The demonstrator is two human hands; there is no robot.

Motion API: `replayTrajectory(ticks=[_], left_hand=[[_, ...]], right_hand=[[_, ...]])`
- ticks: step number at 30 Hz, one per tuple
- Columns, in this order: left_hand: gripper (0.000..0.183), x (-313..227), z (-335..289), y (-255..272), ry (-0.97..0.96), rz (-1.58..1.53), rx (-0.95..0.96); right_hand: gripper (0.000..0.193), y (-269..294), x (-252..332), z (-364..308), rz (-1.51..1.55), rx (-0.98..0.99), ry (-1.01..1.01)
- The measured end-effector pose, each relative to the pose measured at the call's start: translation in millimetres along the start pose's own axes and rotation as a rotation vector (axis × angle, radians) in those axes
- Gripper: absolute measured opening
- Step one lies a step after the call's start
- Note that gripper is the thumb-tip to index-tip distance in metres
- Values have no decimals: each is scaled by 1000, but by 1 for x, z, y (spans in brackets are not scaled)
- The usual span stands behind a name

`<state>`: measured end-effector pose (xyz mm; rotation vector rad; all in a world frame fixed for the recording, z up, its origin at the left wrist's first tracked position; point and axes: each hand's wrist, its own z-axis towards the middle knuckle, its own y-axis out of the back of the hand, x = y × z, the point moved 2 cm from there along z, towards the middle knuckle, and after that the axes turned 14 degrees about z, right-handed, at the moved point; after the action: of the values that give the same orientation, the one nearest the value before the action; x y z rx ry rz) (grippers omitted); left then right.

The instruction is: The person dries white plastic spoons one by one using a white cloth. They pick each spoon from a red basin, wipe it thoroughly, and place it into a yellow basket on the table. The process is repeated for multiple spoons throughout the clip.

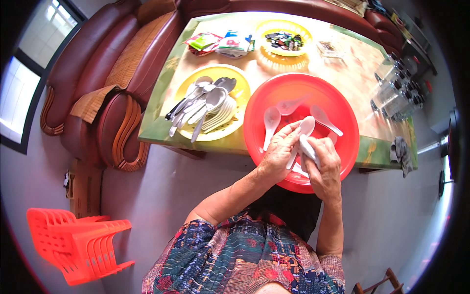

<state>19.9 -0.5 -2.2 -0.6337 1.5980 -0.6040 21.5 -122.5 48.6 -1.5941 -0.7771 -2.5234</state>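
My left hand (281, 152) is closed on a white soup spoon (307, 125), its bowl tipped upward over the red basin (254, 142). Pressed against the same spoon is a white cloth-like wad (308, 148), gripped by the closed fingers of my right hand (324, 164). More white soup spoons lie in the basin: one on the left (271, 122), one at the back (293, 104) and one on the right (325, 119). Something white beneath my hands is partly hidden. Left of the basin, a yellow basket (237, 77) holds metal spoons (215, 98) and a stack of white spoons (223, 117).
Farther back on the table (338, 68) stand a yellow basket (267, 29) of small wrapped items and some packets (236, 43). Glass bottles (396, 95) crowd the right side near a grey cloth (402, 156). Red stools (81, 245) and a brown sofa (117, 54) are at left.
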Motion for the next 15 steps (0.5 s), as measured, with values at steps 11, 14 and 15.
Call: replayTrajectory(ticks=[11,14,15], left_hand=[[20,-96,3,80,-611,886,-600],[23,-121,-8,111,-602,1250,-756],[23,-128,-11,121,-584,1357,-837]], right_hand=[[35,0,0,-17,118,111,-17],[35,2,-3,-20,140,84,-33],[35,1,-3,-20,141,85,-30]])
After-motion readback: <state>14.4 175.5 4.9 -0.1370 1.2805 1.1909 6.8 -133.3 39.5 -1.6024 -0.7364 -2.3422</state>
